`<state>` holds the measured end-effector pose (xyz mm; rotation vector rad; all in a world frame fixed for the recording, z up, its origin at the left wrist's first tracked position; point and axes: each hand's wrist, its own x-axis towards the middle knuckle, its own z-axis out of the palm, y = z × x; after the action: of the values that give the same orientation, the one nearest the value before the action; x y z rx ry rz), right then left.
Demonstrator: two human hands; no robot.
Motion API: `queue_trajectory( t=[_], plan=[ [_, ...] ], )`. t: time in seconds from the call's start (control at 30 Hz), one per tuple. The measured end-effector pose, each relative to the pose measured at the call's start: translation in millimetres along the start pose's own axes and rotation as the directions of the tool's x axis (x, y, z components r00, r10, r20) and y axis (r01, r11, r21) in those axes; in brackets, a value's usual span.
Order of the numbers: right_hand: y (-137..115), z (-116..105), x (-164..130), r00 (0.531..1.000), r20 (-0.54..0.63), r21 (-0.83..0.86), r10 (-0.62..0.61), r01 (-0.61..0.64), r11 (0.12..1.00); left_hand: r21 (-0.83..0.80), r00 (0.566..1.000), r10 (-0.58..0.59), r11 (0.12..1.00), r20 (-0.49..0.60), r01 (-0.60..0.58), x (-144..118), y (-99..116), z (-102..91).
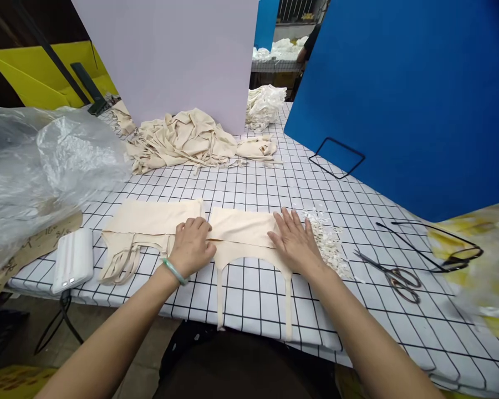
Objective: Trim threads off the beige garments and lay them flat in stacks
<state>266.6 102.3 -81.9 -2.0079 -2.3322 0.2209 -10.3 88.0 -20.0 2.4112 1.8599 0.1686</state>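
Note:
A cream camisole top (245, 226) with thin straps lies spread on the checked tablecloth, its straps pointing toward me. My right hand (294, 241) rests flat on its right side, fingers stretched out. At its left edge, my left hand (192, 244) has its fingers bent and closed on the fabric, with a pale green bangle (175, 272) at the wrist. Just left of that hand lies a second cream camisole (149, 217), its straps gathered at the lower left. Part of the fabric edge is hidden under my left fingers.
Crumpled cream garments (187, 138) are heaped at the back. Small white scraps (326, 244), scissors (393, 274) and eyeglasses (444, 257) lie to the right. A white power bank (72, 260) and clear plastic bag (58, 160) sit left. A blue board (411, 100) stands behind right.

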Motion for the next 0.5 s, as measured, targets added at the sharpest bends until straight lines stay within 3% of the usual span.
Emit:
queue_trajectory(
  t=[0.07,0.13,0.23,0.33,0.4,0.5],
  plan=[
    [0,-1,0,0.999,0.04,-0.001,-0.011,0.011,1.0,0.008,0.996,0.084,0.996,0.034,-0.084,3,3,1.4],
    [2,-3,-1,0.997,0.076,0.003,-0.011,0.011,1.0,0.047,0.981,0.133,0.989,0.144,-0.141,8,4,5.2],
    [13,-13,-18,0.997,-0.08,-0.002,0.004,-0.004,1.0,0.117,0.971,0.087,0.986,0.222,-0.115,13,1,9.4],
    [20,-28,-59,0.948,-0.318,0.07,-0.002,0.026,0.997,0.085,0.983,0.14,0.985,0.121,-0.15,5,5,11.3],
    [14,-35,-98,0.932,-0.363,0.18,0.001,0.069,0.981,-0.034,0.969,0.248,0.968,0.005,-0.248,-5,17,14.0],
    [-8,-31,-158,0.94,-0.339,0.327,-0.045,0.163,0.931,-0.313,0.874,0.445,0.816,-0.197,-0.486,-22,50,23.5]
  ],
)
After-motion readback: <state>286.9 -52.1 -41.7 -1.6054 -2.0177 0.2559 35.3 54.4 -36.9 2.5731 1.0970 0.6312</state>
